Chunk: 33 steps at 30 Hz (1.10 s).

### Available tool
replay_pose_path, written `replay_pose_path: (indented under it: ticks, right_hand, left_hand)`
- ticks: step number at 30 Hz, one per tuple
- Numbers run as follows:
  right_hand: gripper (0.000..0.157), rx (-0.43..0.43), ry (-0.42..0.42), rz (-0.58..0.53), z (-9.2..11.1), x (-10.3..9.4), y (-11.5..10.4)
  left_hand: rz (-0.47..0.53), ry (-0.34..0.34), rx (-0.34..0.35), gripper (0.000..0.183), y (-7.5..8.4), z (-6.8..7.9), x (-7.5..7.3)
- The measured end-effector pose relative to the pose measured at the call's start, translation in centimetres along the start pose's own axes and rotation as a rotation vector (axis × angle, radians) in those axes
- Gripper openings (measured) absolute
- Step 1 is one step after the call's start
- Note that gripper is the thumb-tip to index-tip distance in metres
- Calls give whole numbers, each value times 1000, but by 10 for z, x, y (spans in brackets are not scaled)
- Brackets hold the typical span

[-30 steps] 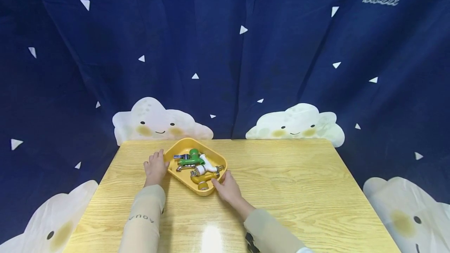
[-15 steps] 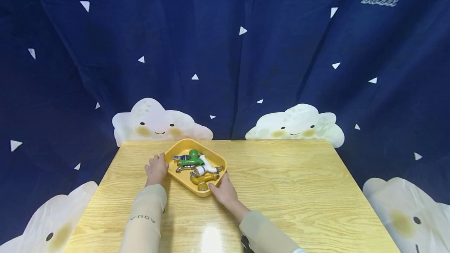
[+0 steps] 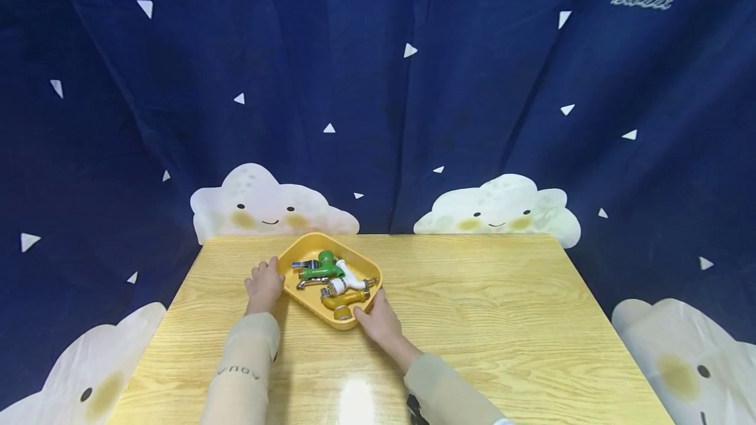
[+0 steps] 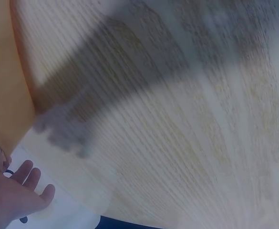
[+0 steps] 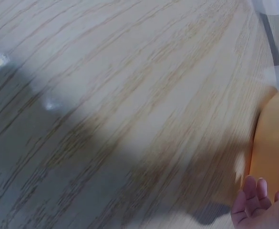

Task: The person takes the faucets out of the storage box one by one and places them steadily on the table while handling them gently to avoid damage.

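A yellow plastic tray (image 3: 298,296) sits turned at an angle on the wooden table, towards its far left. Several taps lie inside: a green tap (image 3: 321,273), a white tap (image 3: 353,279), a yellow tap (image 3: 345,299) and small silver pieces (image 3: 312,283). My left hand (image 3: 263,286) holds the tray's left corner with thumb and forefinger at the rim; the left wrist view shows its other fingers (image 4: 32,178) free of the tray. At the near right corner, my right hand (image 3: 380,323) grips the rim, thumb on top and fingers (image 5: 251,187) along the outer wall.
The wooden table (image 3: 502,320) extends right of the tray and towards me. A dark blue curtain (image 3: 461,117) with white triangles and clouds hangs right behind the table's back edge.
My right hand has slid slightly left along the near rim, and my left hand has shifted slightly at its corner. The tray and taps stay nearly in place.
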State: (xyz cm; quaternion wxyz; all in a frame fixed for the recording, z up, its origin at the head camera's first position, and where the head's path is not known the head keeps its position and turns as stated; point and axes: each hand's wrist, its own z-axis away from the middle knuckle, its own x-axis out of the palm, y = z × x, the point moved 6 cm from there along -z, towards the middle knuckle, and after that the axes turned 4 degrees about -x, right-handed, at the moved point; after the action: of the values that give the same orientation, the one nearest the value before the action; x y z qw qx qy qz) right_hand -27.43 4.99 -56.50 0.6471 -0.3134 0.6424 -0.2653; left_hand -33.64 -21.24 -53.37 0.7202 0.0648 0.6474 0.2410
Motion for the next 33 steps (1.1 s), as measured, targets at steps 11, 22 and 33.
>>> replay_pose_path:
  ticks: [11, 22, 33]
  right_hand:
    - [51, -7, -34, 71, -6, -4, 7]
    - [47, -32, -72, 119, -11, -9, 10]
    - [35, -59, -113, 161, -11, -13, 14]
  left_hand:
    - [-5, 50, 42, 54, -7, 5, -3]
    - [-1, 112, 89, 56, -19, 15, -1]
    - [20, 154, 134, 57, -31, 32, 10]
